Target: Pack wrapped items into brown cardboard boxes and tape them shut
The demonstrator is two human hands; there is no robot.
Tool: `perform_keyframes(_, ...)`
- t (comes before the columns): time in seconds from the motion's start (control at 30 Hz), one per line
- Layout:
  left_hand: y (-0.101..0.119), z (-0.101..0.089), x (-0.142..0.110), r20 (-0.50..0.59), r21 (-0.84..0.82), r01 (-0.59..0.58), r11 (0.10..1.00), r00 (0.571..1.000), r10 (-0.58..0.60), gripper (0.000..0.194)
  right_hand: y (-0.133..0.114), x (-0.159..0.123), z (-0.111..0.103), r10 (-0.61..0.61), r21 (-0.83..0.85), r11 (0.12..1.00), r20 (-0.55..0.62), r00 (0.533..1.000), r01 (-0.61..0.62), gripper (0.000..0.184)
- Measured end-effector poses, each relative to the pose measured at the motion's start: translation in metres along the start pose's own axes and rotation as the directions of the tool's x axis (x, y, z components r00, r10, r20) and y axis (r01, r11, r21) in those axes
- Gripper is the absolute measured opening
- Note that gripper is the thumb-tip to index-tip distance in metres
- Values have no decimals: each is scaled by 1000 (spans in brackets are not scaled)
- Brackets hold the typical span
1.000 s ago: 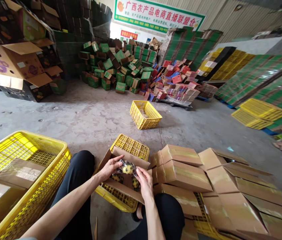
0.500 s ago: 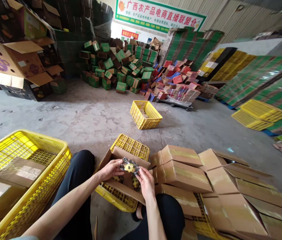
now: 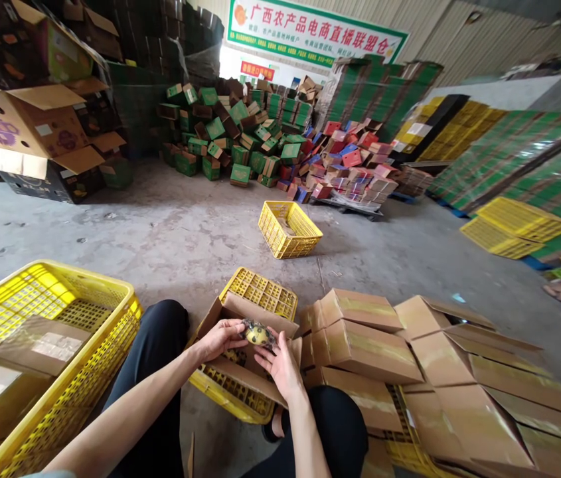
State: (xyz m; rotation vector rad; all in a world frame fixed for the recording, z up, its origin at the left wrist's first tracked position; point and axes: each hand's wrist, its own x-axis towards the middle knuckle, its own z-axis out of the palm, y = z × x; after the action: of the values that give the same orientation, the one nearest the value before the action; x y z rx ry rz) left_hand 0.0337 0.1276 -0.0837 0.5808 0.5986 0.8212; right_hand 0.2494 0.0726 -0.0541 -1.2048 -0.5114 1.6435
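Over an open cardboard box [image 3: 245,380], I hold a small yellow, dark-spotted item in clear plastic wrap [image 3: 259,334]; its exact kind is not plain. My left hand [image 3: 223,338] is closed, pinching the left end of the wrapped item. At the other end, my right hand [image 3: 283,365] has its thumb and forefinger on the wrap, while its lower fingers are spread beneath. Inside the box, partly hidden by my hands, lies another dark and yellow wrapped item [image 3: 235,356]. The box rests on an upturned yellow crate [image 3: 260,292] between my knees.
To my left stands a large yellow basket [image 3: 125,302] with cardboard boxes in it. Stacked cardboard boxes [image 3: 360,338] lie at my right. Ahead on the floor is another yellow crate [image 3: 290,245], with heaped green boxes [image 3: 240,174] and red boxes [image 3: 352,158] behind it.
The wrapped item has turned in my hands and shows a smoother yellow side. My right hand has opened out somewhat, its lower fingers spreading under the item.
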Motion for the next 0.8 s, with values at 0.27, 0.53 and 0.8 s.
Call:
perform_keyframes(0.27,2,2,0,-19,-86,4,996,1000,-6,52,-3,-4,6,-134,-48,990,46,990,136,51)
perform_keyframes(0.53,2,-1,0,-84,3,107,994,991,-106,72,-3,-10,11,-198,-174,963,69,978,207,44)
perform_keyframes(0.8,-3,0,-3,-89,41,-11,999,996,15,93,-5,-10,13,-192,-133,969,128,973,208,43)
